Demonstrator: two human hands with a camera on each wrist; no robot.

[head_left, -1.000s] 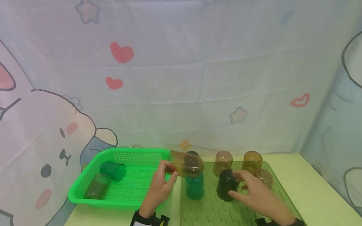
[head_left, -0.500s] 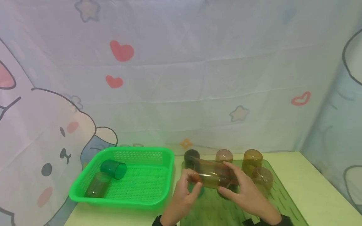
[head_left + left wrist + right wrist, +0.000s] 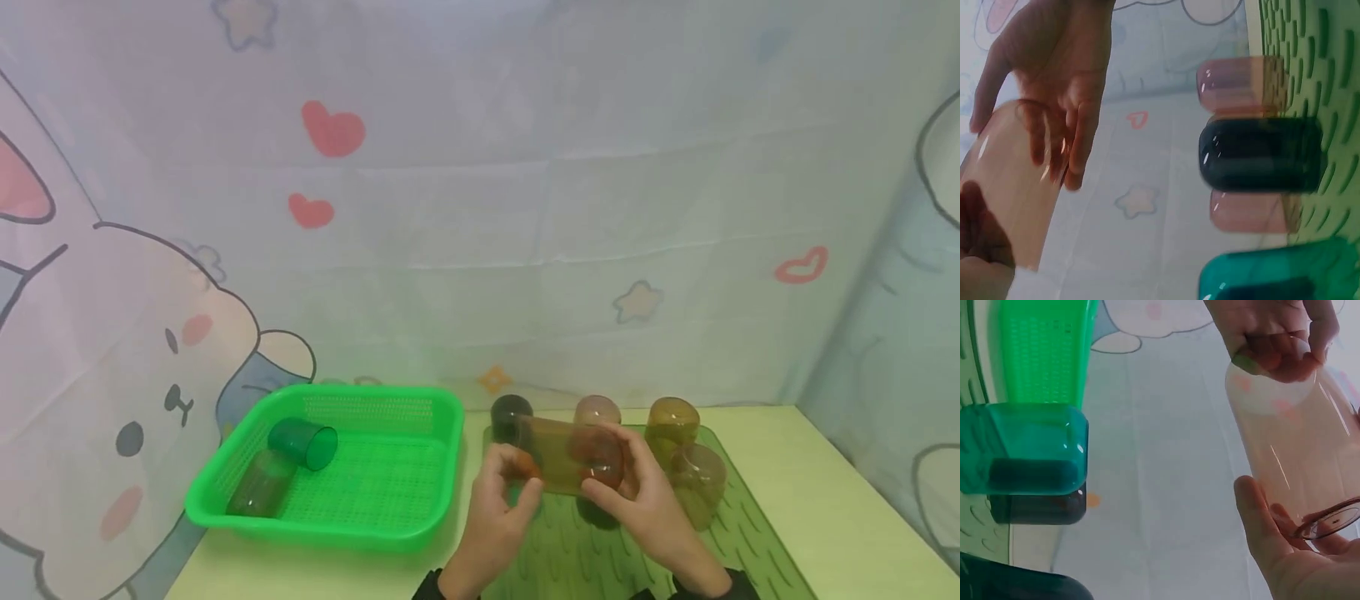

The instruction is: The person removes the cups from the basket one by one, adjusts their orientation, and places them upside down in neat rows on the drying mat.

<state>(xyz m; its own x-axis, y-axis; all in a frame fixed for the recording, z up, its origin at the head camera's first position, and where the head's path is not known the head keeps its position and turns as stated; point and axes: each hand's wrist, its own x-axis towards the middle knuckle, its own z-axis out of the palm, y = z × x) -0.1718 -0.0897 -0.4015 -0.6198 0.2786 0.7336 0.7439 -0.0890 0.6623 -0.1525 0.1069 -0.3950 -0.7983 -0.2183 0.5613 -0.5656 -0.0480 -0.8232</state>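
Observation:
A see-through amber cup (image 3: 562, 467) lies sideways in the air above the green ridged mat (image 3: 570, 558). My left hand (image 3: 501, 508) pinches it at the open mouth, and in the right wrist view those fingers (image 3: 1279, 359) reach inside the rim. Thumb and fingers of my right hand (image 3: 648, 500) grip the base end. Behind and below the held cup, a black cup (image 3: 597, 514) is partly hidden. A teal cup (image 3: 1279, 272) is almost covered by my left hand in the head view but plain in the left wrist view.
Upside down on the mat stand a dark cup (image 3: 512, 407), a pink cup (image 3: 597, 407), a yellow cup (image 3: 672, 417) and a brownish cup (image 3: 699, 487). Left of it, a green basket (image 3: 322, 535) contains a green cup (image 3: 302, 443) and a grey-brown cup (image 3: 261, 485), both lying down.
My left hand has carried the amber cup rightward over the mat. My right hand, earlier beside the black cup, has come to the amber cup's base and now grips it.

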